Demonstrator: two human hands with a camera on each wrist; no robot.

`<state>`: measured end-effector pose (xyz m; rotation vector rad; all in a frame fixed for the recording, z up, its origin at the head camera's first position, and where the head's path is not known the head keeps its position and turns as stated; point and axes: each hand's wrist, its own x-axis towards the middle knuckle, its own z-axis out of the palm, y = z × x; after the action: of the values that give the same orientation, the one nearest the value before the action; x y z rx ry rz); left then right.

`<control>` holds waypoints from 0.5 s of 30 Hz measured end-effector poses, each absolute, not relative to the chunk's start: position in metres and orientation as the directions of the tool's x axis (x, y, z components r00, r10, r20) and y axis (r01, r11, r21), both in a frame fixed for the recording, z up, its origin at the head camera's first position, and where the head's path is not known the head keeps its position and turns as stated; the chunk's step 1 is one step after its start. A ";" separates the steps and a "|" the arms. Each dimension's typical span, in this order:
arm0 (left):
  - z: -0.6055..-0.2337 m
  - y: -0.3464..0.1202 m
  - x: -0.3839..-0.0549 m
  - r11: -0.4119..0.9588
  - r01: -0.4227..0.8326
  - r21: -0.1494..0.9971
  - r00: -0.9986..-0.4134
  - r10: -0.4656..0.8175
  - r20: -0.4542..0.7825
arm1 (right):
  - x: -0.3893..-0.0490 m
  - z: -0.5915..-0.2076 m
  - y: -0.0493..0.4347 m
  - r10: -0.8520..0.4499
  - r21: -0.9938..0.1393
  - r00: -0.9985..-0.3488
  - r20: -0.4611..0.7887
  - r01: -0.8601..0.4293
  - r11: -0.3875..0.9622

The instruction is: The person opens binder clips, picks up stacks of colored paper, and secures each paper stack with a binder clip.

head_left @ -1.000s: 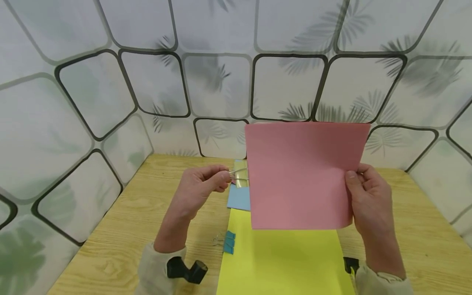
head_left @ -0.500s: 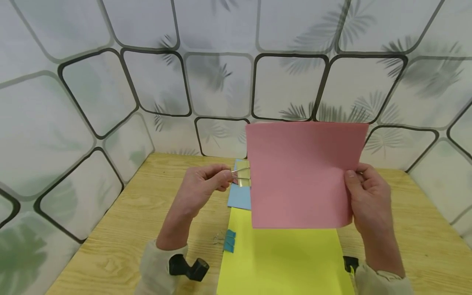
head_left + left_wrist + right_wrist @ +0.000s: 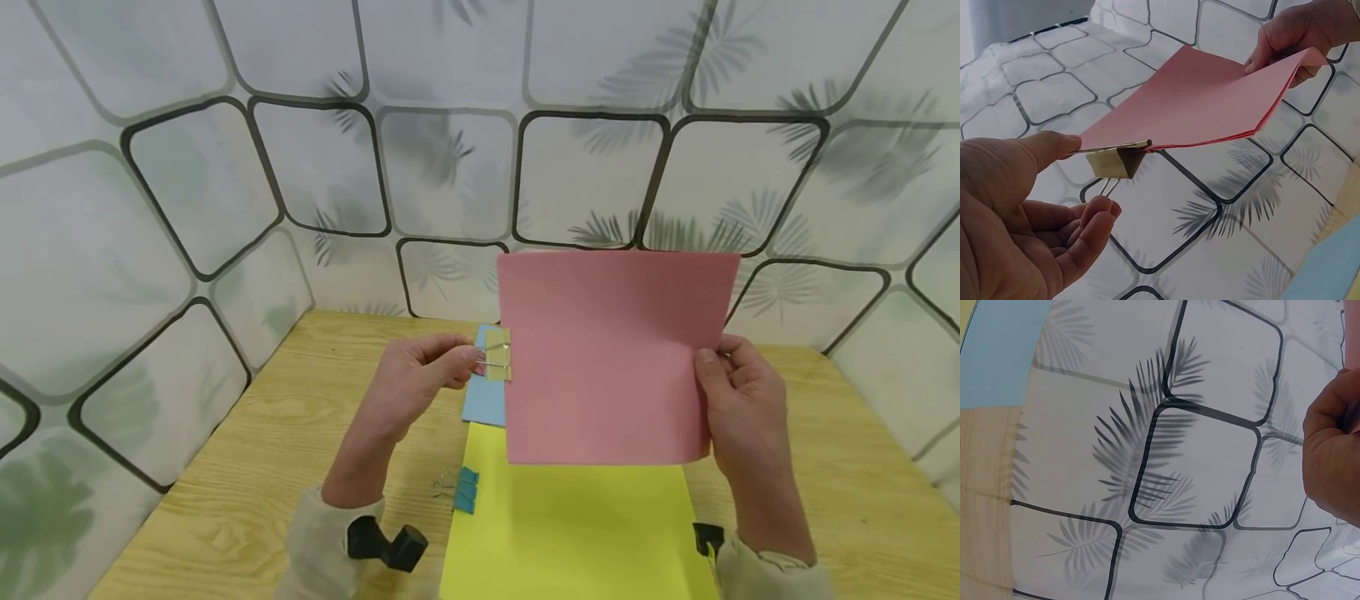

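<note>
Upright in the air hangs a stack of pink paper [image 3: 615, 358], with more than one edge showing in the left wrist view. My right hand [image 3: 750, 400] grips its right edge, thumb in front and fingers behind. At the left edge sits a yellow-gold binder clip [image 3: 497, 357]. My left hand [image 3: 420, 375] holds the clip by its wire handles, thumb on the upper one and fingertips at the lower one, as the left wrist view [image 3: 1113, 164] shows. In the right wrist view only part of my right hand [image 3: 1335, 450] appears, with a strip of pink.
Yellow paper [image 3: 585, 533] lies on the wooden table [image 3: 225, 475] below the pink stack. A teal binder clip [image 3: 466, 490] rests at its left edge. Blue paper [image 3: 483, 402] lies behind, partly hidden. A patterned cloth wall [image 3: 450, 175] stands around the back.
My left hand has shifted slightly right with the yellow-gold clip, against the pink paper's edge. The right hand and the paper have moved slightly left.
</note>
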<state>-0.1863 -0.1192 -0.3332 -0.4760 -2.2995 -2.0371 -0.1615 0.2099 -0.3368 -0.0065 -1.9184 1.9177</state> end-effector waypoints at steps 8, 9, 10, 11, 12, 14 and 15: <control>-0.332 -0.118 -0.189 0.036 0.238 0.971 -0.960 0.164 0.229 | -0.162 -0.336 0.211 0.281 -0.950 -0.908 0.310 -0.287 0.118; -0.332 -0.118 -0.189 0.029 0.238 0.971 -0.960 0.159 0.230 | -0.162 -0.335 0.212 0.273 -0.947 -0.909 0.316 -0.286 0.145; -0.332 -0.119 -0.189 0.023 0.237 0.971 -0.961 0.154 0.231 | -0.161 -0.335 0.213 0.261 -0.944 -0.911 0.319 -0.283 0.168; -0.331 -0.119 -0.188 0.020 0.236 0.971 -0.962 0.149 0.231 | -0.161 -0.335 0.214 0.250 -0.941 -0.913 0.324 -0.283 0.185; -0.331 -0.120 -0.188 0.011 0.233 0.972 -0.962 0.147 0.229 | -0.160 -0.335 0.215 0.240 -0.941 -0.915 0.323 -0.283 0.186; -0.331 -0.121 -0.186 0.009 0.225 0.974 -0.965 0.138 0.221 | -0.160 -0.335 0.216 0.222 -0.940 -0.921 0.321 -0.282 0.190; -0.331 -0.121 -0.185 0.005 0.219 0.976 -0.967 0.135 0.216 | -0.159 -0.336 0.217 0.217 -0.939 -0.921 0.324 -0.285 0.193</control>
<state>-0.1853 -0.1211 -0.3313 -0.3851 -2.1836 -2.1401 -0.1594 0.2166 -0.3360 0.0638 -2.0887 1.7770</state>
